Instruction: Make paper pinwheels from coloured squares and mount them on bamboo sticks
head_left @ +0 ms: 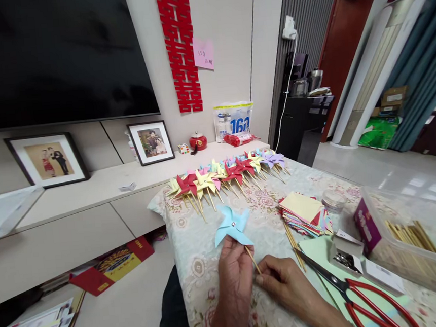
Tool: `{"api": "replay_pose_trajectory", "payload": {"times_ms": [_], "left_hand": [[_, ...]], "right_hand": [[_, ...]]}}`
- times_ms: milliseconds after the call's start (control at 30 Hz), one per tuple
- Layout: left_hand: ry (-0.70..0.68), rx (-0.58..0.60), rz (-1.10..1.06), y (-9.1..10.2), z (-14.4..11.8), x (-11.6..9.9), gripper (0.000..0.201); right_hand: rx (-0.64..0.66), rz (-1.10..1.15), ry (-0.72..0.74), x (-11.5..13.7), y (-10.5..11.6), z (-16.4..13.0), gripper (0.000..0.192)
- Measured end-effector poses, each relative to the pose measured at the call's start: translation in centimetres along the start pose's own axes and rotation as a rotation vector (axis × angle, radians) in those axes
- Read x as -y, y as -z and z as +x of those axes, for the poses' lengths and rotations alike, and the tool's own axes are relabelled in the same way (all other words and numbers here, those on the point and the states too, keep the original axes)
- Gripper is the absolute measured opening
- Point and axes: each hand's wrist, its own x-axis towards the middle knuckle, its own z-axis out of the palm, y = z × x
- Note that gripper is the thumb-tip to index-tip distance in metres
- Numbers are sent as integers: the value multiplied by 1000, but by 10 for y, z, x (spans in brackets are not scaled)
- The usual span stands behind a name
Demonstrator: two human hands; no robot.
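Note:
My left hand point(233, 271) holds a light blue paper pinwheel point(232, 226) from behind, its head raised above the table. The pinwheel's thin wooden stick point(253, 260) slants down to the right, and my right hand point(285, 282) pinches its lower end. Both hands hover over the floral tablecloth point(195, 247). A row of several finished pinwheels point(219, 178) in red, yellow, pink and purple lies along the table's far edge.
A stack of coloured paper squares point(304, 213) lies right of my hands. Red-handled scissors point(351, 292) rest on a green sheet at the lower right. A clear plastic box point(411, 240) holds wooden sticks. A TV cabinet point(91, 195) with framed photos stands to the left.

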Motion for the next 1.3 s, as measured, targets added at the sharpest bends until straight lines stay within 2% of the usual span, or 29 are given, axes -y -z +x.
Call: {"api": "replay_pose_trajectory", "payload": {"times_ms": [133,267,400,500,600,700,800,900,1033,1300], "left_hand": [[13,-52,-200,-7,-3,-4,30],[86,-85,-309,-6,-3,-4,28],[186,-207,-348,0,-3,1,21],[191,-240,-323,2,-4,6,20],[149,-247,-273,1,-6,11,19],[91,-251,-210,1,-6,18,26],[57,-317,-149,3,-1,28,34],[83,-327,-91,7,5,40,41],[-12,-365,-25,5,10,52,40],[-2,-373,-50,-5,8,49,37]], "right_hand": [[-8,198,-98,-6,-5,3,31],[-76,249,-133,-9,-4,12,33],[-138,262,-148,-7,3,37,34],[-197,260,-135,-2,10,66,33],[-290,184,-123,1,13,99,29],[-368,111,-112,-4,12,132,26],[-431,4,-106,-14,5,160,24],[-472,-114,-101,-20,-2,181,21],[-485,-249,-114,-22,-11,199,20],[-486,-435,-179,-21,-15,210,21]]}}
